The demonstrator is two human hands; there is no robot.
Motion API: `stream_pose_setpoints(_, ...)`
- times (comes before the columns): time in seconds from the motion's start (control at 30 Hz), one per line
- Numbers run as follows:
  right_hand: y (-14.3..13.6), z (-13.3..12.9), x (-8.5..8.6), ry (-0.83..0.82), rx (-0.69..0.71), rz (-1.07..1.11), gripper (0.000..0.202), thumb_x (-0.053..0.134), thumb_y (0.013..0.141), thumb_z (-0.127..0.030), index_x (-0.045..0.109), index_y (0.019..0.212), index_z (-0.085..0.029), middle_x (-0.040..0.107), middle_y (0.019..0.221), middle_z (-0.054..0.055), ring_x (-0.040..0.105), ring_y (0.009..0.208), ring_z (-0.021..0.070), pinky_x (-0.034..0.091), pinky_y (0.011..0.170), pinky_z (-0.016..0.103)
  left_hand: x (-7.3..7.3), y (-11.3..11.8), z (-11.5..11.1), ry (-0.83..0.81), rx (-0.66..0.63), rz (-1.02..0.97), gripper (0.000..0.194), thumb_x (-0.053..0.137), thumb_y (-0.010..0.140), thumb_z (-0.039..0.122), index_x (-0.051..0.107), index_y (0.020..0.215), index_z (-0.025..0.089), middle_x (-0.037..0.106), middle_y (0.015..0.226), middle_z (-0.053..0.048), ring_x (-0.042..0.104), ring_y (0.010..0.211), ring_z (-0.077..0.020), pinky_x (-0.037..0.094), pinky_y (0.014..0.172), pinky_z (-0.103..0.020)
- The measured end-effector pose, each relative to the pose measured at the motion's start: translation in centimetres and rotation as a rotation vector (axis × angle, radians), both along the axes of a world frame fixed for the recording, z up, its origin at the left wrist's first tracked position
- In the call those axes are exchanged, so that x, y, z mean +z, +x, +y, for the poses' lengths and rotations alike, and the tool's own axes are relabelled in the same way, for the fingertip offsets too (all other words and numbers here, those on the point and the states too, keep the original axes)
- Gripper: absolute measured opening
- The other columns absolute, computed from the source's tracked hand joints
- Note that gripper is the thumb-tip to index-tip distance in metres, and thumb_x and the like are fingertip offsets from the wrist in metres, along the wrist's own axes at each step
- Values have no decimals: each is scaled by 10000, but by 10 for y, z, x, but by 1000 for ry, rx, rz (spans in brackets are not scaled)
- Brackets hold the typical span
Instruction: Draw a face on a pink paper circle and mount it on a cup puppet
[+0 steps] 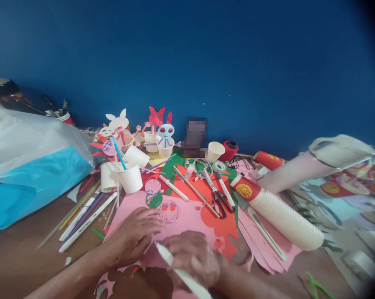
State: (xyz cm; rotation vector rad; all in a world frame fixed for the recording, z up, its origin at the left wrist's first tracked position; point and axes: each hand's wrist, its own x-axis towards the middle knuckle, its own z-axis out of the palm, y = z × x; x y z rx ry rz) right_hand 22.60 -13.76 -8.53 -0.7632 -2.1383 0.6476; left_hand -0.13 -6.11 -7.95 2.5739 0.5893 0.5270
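Your right hand [196, 258] grips a marker [189, 281], your left hand [133, 232] lies outstretched, empty; beyond them, a drawn face [169, 213] looks uncut.

a blue wall [187, 54] fills the frame's top; a blue-and-white bag [41, 166] sits far left, stacked cups [283, 216] lower right.

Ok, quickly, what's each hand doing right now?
Left hand: open, nothing visibly gripped, over the pink paper.
Right hand: closed, holding a white marker.
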Motion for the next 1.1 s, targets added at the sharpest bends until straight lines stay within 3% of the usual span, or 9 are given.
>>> stream_pose_setpoints(0.03,-2,-3,1,-16,53,-55,123,572,837,-231,673,903,-251,731,873,52,686,827,201,518,733,309,-1,0,0,13,-3,-3,368,439,786,41,611,1058,220,684,1119,-47,502,1203,-235,404,985,-396)
stream_pose_setpoints(0.1,-5,-4,1,-35,29,-95,133,559,832,-206,667,892,-254,731,841,45,685,778,194,514,714,301,-2,-1,-1,33,-2,-40,376,436,791,31,596,1071,225,689,1109,-44,504,1206,-229,400,988,-388)
stream_pose_setpoints(0.23,-6,3,-6,-29,-240,25,172,569,764,-132,624,887,-239,711,811,47,670,712,197,504,674,293,-3,-1,-3,10,43,-73,336,400,806,24,579,1015,217,686,1075,-59,494,1217,-224,417,979,-371)
stream_pose_setpoints(0.33,-8,10,-11,-107,-426,173,162,575,782,-139,566,914,-232,674,792,31,642,676,174,490,623,265,-3,-1,-3,12,63,-24,330,407,793,29,578,1010,208,647,1156,-81,499,1206,-224,437,970,-360)
stream_pose_setpoints(0.43,-9,14,-13,-198,-517,277,132,567,818,-133,536,906,-226,631,777,12,616,654,148,477,586,233,-4,-2,-3,36,65,-24,379,400,786,14,575,1052,219,650,1153,-72,493,1218,-217,417,1003,-370)
stream_pose_setpoints(0.63,-8,16,-13,-208,-447,365,191,563,832,-126,523,983,-237,612,846,15,621,753,159,492,629,236,-8,-4,-3,35,67,-31,398,405,802,7,555,1086,242,663,1141,-37,489,1229,-192,369,1052,-346)
stream_pose_setpoints(0.87,-7,14,-9,-226,-419,373,231,492,897,-151,507,1101,-257,653,923,29,659,808,168,525,687,251,2,-2,-2,-33,44,-84,409,403,824,10,548,1122,249,665,1115,-38,525,1160,-183,380,1021,-319)
stream_pose_setpoints(1.0,2,10,17,-86,-405,210,248,406,958,-196,508,1167,-284,699,897,11,669,798,163,519,741,262,7,-1,-8,-184,174,-245,318,422,846,102,626,1038,252,679,984,-42,597,956,-187,452,893,-294)
stream_pose_setpoints(1.1,6,13,44,112,-397,4,306,431,956,-334,477,1253,-281,681,1079,55,637,962,216,506,812,326,12,-1,-15,-486,393,-280,196,489,854,245,679,900,243,686,863,-20,619,820,-174,485,763,-238)
